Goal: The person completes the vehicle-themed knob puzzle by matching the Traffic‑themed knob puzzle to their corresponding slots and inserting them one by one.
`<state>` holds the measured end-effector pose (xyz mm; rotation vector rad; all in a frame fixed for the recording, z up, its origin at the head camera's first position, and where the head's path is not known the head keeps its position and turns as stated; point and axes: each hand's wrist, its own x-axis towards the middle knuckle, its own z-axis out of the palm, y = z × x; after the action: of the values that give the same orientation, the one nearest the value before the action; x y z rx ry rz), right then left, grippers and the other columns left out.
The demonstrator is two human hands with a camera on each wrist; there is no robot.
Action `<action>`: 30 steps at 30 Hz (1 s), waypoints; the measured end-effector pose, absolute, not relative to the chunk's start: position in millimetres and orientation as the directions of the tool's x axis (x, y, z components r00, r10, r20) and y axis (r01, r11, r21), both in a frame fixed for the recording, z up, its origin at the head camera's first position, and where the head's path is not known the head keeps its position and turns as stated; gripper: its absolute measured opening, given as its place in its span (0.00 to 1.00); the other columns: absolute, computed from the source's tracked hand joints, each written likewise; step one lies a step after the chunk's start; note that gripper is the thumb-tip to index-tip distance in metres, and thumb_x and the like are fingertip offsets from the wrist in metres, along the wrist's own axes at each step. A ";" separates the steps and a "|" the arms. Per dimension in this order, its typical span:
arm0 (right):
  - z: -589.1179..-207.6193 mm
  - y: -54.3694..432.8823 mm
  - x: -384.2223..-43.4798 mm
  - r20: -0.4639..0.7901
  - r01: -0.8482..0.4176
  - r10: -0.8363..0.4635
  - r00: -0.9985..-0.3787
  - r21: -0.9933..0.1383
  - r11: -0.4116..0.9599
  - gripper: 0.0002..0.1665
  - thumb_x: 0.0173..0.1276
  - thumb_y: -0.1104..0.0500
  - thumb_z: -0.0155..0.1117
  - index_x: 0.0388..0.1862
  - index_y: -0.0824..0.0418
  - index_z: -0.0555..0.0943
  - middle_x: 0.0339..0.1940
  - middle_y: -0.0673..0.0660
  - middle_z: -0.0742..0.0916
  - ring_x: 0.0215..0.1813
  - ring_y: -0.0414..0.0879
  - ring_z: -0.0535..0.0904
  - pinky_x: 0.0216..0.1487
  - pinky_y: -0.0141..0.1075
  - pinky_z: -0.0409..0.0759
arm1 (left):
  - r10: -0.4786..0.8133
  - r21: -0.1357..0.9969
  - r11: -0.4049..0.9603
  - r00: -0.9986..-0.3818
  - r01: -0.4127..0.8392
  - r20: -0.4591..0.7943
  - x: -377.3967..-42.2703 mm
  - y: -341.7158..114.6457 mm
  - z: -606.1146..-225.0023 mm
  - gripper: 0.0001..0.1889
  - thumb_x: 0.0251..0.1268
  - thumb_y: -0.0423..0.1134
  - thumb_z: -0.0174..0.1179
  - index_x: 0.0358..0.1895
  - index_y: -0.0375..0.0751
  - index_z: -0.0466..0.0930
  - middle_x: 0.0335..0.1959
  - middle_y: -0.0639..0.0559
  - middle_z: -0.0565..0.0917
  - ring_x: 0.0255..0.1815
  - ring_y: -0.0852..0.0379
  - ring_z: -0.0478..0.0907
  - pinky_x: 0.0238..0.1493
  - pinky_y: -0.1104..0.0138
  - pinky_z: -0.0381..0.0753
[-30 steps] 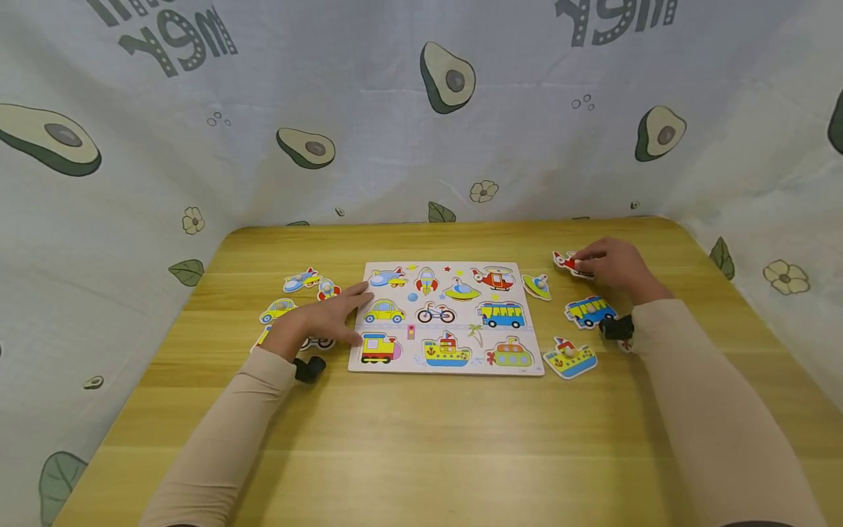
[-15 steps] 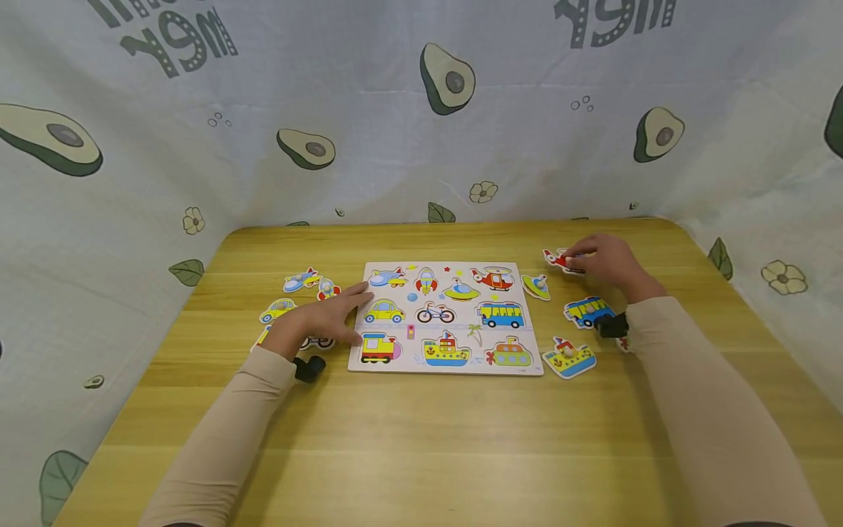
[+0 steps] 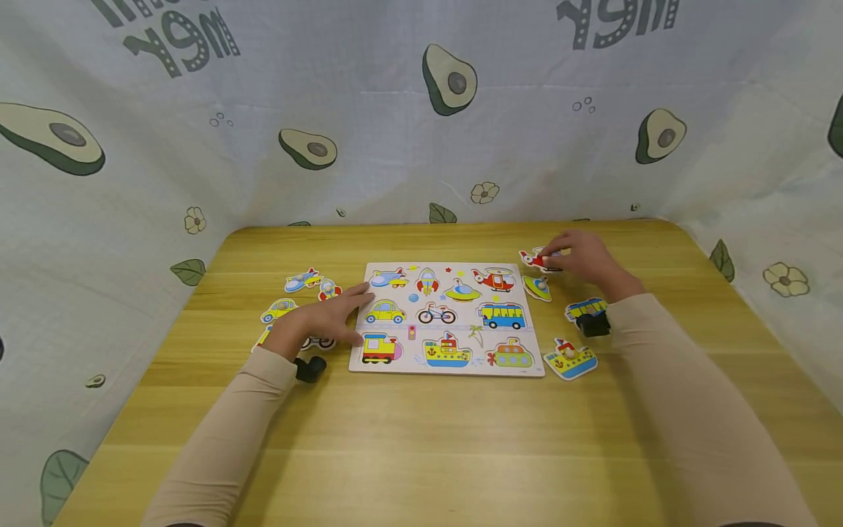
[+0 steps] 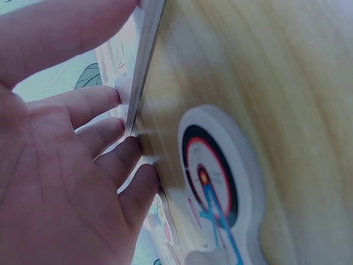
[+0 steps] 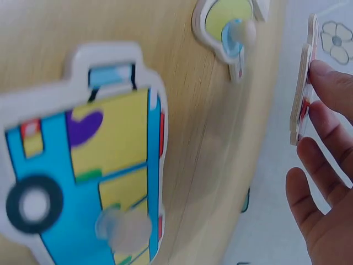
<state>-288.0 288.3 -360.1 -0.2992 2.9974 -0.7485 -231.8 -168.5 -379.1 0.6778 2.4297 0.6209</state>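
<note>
My right hand [image 3: 582, 258] pinches a red helicopter puzzle piece [image 3: 532, 259] near the back right of the puzzle board [image 3: 448, 373]. The right wrist view shows the helicopter piece [image 5: 302, 88] edge-on between thumb and fingers. My left hand [image 3: 327, 319] lies with spread, nearly straight fingers on the board's left edge. In the left wrist view the fingertips [image 4: 110, 100] touch that edge, and a bicycle piece [image 4: 212, 182] lies close by. Just right of the board is a flying saucer piece [image 3: 538, 288]; a bus piece [image 3: 589, 307] lies partly under the right wrist.
A ship piece [image 3: 570, 360] lies right of the board. Left of it are an airplane piece [image 3: 303, 280], a rocket piece [image 3: 328, 290] and a car piece [image 3: 276, 310]. Behind the wooden table [image 3: 435, 446] hangs a printed curtain [image 3: 388, 176].
My right hand has moved left with the helicopter piece, toward the board's back right corner. The left hand has stayed at the board's left edge.
</note>
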 end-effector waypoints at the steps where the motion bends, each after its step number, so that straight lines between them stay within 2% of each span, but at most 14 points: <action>1: -360.2 286.5 -287.8 0.013 -0.183 -0.201 -0.979 -0.474 0.861 0.13 0.70 0.61 0.63 0.47 0.69 0.86 0.57 0.72 0.80 0.61 0.67 0.71 0.63 0.62 0.69 | 0.582 0.548 0.764 -0.728 0.339 -0.362 -231.9 -168.6 -379.2 0.47 0.59 0.39 0.65 0.78 0.32 0.48 0.82 0.37 0.41 0.82 0.36 0.45 0.79 0.44 0.54; 21: -366.5 252.0 -290.3 0.003 -0.243 -0.278 -0.961 -0.490 0.837 0.12 0.69 0.63 0.63 0.46 0.68 0.87 0.55 0.70 0.81 0.60 0.66 0.73 0.64 0.60 0.70 | 0.577 0.543 0.771 -0.725 0.333 -0.375 -233.0 -168.7 -380.1 0.48 0.60 0.41 0.65 0.79 0.34 0.47 0.83 0.38 0.40 0.82 0.36 0.43 0.79 0.44 0.53; 30: -367.7 239.7 -288.6 -0.012 -0.230 -0.273 -0.962 -0.503 0.833 0.12 0.69 0.62 0.64 0.46 0.67 0.87 0.56 0.68 0.81 0.60 0.64 0.72 0.64 0.59 0.70 | 0.568 0.545 0.776 -0.730 0.319 -0.381 -231.7 -168.4 -379.3 0.48 0.59 0.40 0.65 0.79 0.34 0.48 0.83 0.39 0.40 0.83 0.37 0.43 0.79 0.45 0.53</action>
<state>-288.6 239.7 -367.7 -0.4025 2.9280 -0.7869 -231.7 -168.4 -379.3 0.6611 2.4263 0.6125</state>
